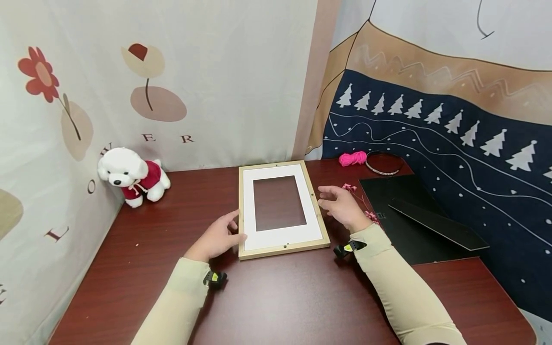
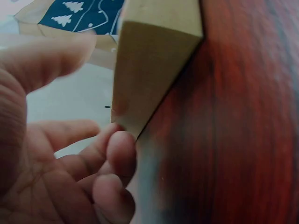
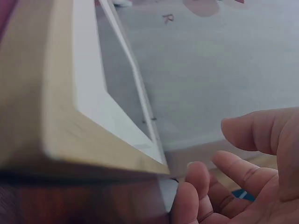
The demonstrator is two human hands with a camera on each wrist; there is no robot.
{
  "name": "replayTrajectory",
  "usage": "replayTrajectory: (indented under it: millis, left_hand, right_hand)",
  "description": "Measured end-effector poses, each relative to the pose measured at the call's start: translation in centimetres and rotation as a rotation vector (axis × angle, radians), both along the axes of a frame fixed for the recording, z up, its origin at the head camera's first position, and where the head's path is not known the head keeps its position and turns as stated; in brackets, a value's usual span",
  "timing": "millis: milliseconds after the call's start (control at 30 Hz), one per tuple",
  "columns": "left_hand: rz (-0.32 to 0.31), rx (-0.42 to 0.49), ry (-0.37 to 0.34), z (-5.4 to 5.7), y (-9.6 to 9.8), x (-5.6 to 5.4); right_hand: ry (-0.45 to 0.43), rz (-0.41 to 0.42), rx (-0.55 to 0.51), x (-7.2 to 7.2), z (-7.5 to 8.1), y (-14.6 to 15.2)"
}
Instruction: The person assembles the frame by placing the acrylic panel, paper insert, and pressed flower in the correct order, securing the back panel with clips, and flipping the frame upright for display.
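A pale wooden picture frame [image 1: 284,248] lies on the brown table with a white mat [image 1: 267,237] inside it. Brown shows through the mat's rectangular window. My left hand [image 1: 217,236] is at the frame's left side, thumb by the top edge and fingers beside the outer wall. In the left wrist view that thumb stands away from the wood [image 2: 149,74], while the fingertips [image 2: 122,147] reach its side. Beyond the right side hovers my right hand [image 1: 340,205], fingers loosely bent and apart from the frame, holding nothing.
A black backing board [image 1: 375,191] with a raised stand leg [image 1: 435,224] lies at the right. Near it are pink yarn [image 1: 352,158], a headband-like loop [image 1: 384,172] and pink sprigs [image 1: 371,216]. A white plush dog [image 1: 122,165] sits at the back left, before the curtain.
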State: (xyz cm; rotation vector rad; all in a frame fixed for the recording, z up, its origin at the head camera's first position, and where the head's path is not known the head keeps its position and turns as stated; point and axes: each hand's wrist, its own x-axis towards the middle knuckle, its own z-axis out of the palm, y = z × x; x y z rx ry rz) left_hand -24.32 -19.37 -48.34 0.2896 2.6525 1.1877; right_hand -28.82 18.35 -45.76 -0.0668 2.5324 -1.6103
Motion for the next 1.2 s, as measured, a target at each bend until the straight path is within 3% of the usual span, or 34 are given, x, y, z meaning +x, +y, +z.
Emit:
replayTrajectory:
  millis: [167,433,600,833,967,1200]
  left_hand:
    - [-0.116,-0.154,0.002,0.0,0.1,0.4]
    - [-0.126,-0.207,0.004,0.2,0.4,0.8]
    - [-0.132,-0.21,0.008,0.3,0.4,0.8]
    - [-0.146,-0.213,0.024,0.3,0.4,0.7]
    - [-0.151,-0.215,0.028,0.3,0.3,0.7]
    - [-0.151,-0.21,0.033,0.3,0.3,0.7]
  right_hand:
    - [0.068,-0.069,0.01,-0.2,1.4,1.7]
    - [0.214,-0.121,0.099,-0.3,3.1,5.7]
    - [0.248,-0.13,0.248,-0.5,2.8,8.3]
    - [0.153,-0.12,0.379,-1.4,1.2,11.2]
    - [0.072,-0.059,0.436,-1.6,0.6,12.2]
    - [0.011,0.036,0.526,-1.6,0.3,12.9]
